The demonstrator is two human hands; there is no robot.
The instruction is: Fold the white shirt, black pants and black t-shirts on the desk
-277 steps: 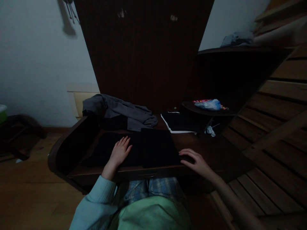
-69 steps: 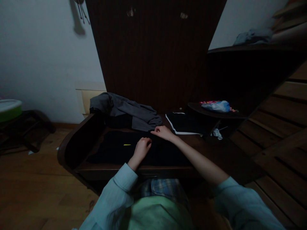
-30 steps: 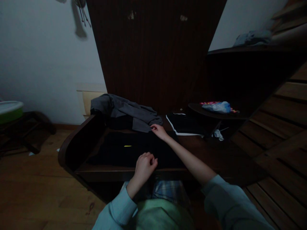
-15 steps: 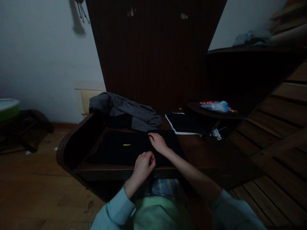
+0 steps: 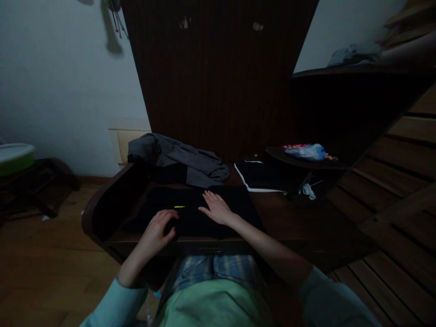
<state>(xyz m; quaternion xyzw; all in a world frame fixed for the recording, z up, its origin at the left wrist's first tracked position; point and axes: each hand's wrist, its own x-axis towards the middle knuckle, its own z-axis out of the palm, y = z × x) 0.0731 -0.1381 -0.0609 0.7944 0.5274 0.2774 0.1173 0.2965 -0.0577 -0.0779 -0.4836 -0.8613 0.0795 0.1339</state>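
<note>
A black garment [image 5: 235,200] lies flat on the dark wooden bench, with a small yellow mark [image 5: 179,207] on it. My right hand [image 5: 218,209] rests palm down on the middle of the cloth, fingers stretched out. Over the garment's front left part is my left hand [image 5: 161,227], its fingers curved and the thumb apart, with nothing seen in it. Whether the left fingertips press on the cloth is too dark to tell. Behind the garment, a crumpled grey piece of clothing [image 5: 177,152] lies against the dark panel.
A black folded item with a white edge [image 5: 260,176] lies right of the garment. A small rounded shelf holds a blue and white plastic bag [image 5: 306,152]. The bench's raised arm [image 5: 102,200] bounds the left. A green tub [image 5: 17,159] stands on a stool at far left.
My left hand has moved left across the garment and its fingers have loosened. My right hand has shifted slightly left and its fingers have spread flat.
</note>
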